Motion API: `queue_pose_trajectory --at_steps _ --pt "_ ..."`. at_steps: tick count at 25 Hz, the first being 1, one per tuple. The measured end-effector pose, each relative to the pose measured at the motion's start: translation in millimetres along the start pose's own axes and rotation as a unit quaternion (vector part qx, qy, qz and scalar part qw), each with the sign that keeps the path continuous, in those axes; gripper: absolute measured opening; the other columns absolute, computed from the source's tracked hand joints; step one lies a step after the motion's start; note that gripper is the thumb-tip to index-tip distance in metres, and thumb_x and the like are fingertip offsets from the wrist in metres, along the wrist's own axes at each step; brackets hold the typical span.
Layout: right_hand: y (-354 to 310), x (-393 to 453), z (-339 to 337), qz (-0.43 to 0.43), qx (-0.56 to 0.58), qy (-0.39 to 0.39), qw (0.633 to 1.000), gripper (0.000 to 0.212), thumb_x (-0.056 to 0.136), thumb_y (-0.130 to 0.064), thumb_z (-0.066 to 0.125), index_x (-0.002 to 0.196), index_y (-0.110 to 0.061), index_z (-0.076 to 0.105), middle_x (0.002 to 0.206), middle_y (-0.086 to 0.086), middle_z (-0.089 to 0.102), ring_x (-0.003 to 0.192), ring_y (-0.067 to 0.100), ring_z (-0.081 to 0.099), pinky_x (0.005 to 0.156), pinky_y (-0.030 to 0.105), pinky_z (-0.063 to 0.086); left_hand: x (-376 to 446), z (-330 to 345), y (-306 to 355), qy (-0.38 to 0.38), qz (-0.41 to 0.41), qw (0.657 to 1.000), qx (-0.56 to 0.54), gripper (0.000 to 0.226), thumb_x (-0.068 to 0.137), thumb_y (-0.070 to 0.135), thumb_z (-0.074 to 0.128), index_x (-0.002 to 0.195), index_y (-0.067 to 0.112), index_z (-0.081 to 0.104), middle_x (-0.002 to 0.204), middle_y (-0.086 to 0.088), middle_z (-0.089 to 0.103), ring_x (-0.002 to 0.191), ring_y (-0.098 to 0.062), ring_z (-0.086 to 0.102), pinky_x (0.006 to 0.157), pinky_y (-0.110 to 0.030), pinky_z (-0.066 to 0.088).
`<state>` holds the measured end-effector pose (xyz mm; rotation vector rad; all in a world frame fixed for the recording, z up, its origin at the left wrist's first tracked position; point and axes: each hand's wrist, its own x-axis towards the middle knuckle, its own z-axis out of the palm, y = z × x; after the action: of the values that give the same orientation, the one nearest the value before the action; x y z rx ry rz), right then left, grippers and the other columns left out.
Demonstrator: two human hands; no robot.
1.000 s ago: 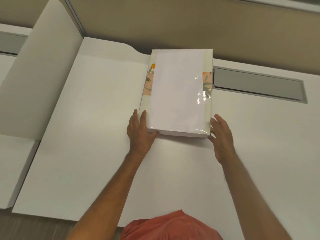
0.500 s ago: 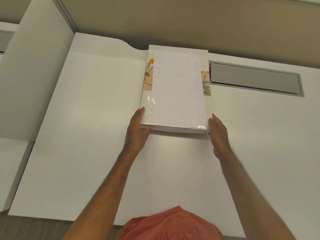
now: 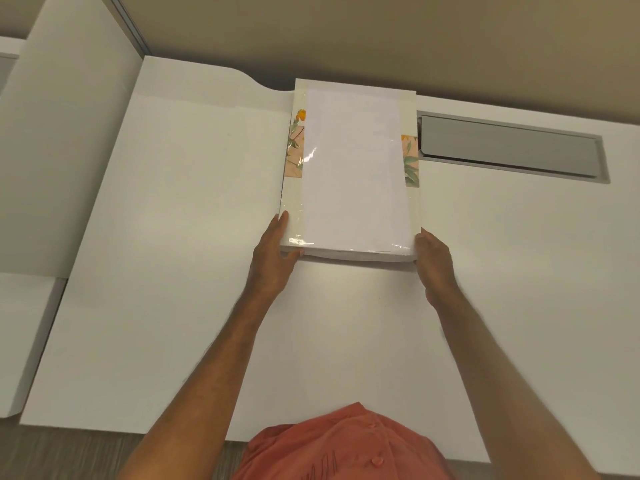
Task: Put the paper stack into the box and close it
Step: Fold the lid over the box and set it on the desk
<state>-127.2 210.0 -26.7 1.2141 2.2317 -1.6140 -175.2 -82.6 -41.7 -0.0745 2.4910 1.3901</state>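
Observation:
A flat cream box (image 3: 293, 206) with a flower print lies lengthwise at the far middle of the white desk (image 3: 173, 271). A white paper stack (image 3: 356, 168) shows on its top under a glossy clear film; I cannot tell whether it lies in the box or on it. My left hand (image 3: 272, 261) grips the near left corner, thumb at the near edge. My right hand (image 3: 434, 265) grips the near right corner. The near end casts a shadow and seems slightly raised off the desk.
A grey cable flap (image 3: 509, 147) is set into the desk just right of the box. A white partition panel (image 3: 69, 150) stands at the left, and a beige wall panel (image 3: 381, 39) runs behind the desk. My orange shirt (image 3: 346, 445) shows at the bottom.
Both hands went from resting beside the near end to gripping its corners. The near end has come up a little from the desk.

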Motion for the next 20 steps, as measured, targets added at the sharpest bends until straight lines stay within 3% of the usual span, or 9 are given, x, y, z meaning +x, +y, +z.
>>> queue_pose_trajectory --at_steps 4,7,11,15,18,19,20 --pt "8.8 6.2 5.4 0.003 -0.044 0.0 0.999 0.027 0.102 -0.019 0.037 0.084 -0.007 0.053 0.095 0.005 0.044 0.083 0.022 0.038 0.06 0.032 0.028 3.9 3.7 -6.5 0.001 0.006 1.0 0.027 0.078 0.091 0.003 0.074 0.158 0.018 0.037 0.165 -0.005 0.037 0.153 -0.019 0.036 0.11 -0.009 0.026" --pt "8.6 7.5 6.0 0.006 -0.06 -0.002 0.998 0.029 0.101 -0.023 0.035 0.082 -0.02 0.057 0.102 0.006 0.047 0.088 0.022 0.041 0.062 0.031 0.032 3.5 4.0 -9.4 0.005 0.032 0.999 0.041 0.076 0.092 0.0 0.071 0.158 0.015 0.037 0.164 -0.006 0.038 0.151 -0.021 0.038 0.108 -0.003 0.028" --pt "10.2 10.3 7.2 -0.007 -0.078 0.007 0.997 0.031 0.101 -0.024 0.036 0.074 -0.025 0.053 0.1 0.007 0.044 0.088 0.023 0.041 0.061 0.03 0.032 5.6 1.5 -9.4 -0.01 0.036 0.995 0.097 0.074 0.096 0.01 0.068 0.16 0.019 0.032 0.166 -0.004 0.035 0.153 -0.021 0.035 0.122 -0.03 0.033" --pt "14.1 12.7 6.2 -0.005 -0.082 0.004 0.997 0.031 0.1 -0.026 0.036 0.076 -0.017 0.053 0.099 0.009 0.046 0.088 0.025 0.042 0.066 0.034 0.033 5.8 -0.4 -7.9 -0.014 0.037 0.994 0.104 0.075 0.096 0.013 0.069 0.16 0.018 0.032 0.167 -0.004 0.034 0.153 -0.021 0.036 0.123 -0.033 0.034" --pt "12.9 11.8 4.8 -0.009 -0.086 0.004 0.996 0.032 0.1 -0.03 0.036 0.073 -0.027 0.052 0.103 0.008 0.047 0.092 0.025 0.045 0.065 0.033 0.035 2.0 0.8 -9.2 -0.02 0.046 0.993 0.103 0.074 0.098 0.013 0.065 0.162 0.019 0.028 0.169 -0.006 0.029 0.155 -0.022 0.03 0.122 -0.041 0.038" --pt "12.8 9.8 4.4 -0.019 -0.081 0.004 0.997 0.029 0.1 -0.032 0.037 0.078 -0.032 0.056 0.108 0.006 0.046 0.097 0.024 0.045 0.071 0.034 0.04 -1.2 1.2 -9.3 -0.026 0.052 0.992 0.115 0.075 0.099 0.014 0.063 0.162 0.019 0.025 0.17 -0.006 0.025 0.157 -0.023 0.027 0.122 -0.043 0.037" --pt "14.7 6.3 4.0 -0.026 -0.074 0.005 0.997 0.025 0.101 -0.035 0.039 0.098 -0.035 0.064 0.116 0.004 0.046 0.105 0.022 0.046 0.084 0.036 0.045 -3.7 2.0 -10.4 -0.031 0.059 0.99 0.128 0.075 0.1 0.016 0.062 0.163 0.02 0.021 0.172 -0.005 0.021 0.158 -0.024 0.023 0.123 -0.043 0.035"
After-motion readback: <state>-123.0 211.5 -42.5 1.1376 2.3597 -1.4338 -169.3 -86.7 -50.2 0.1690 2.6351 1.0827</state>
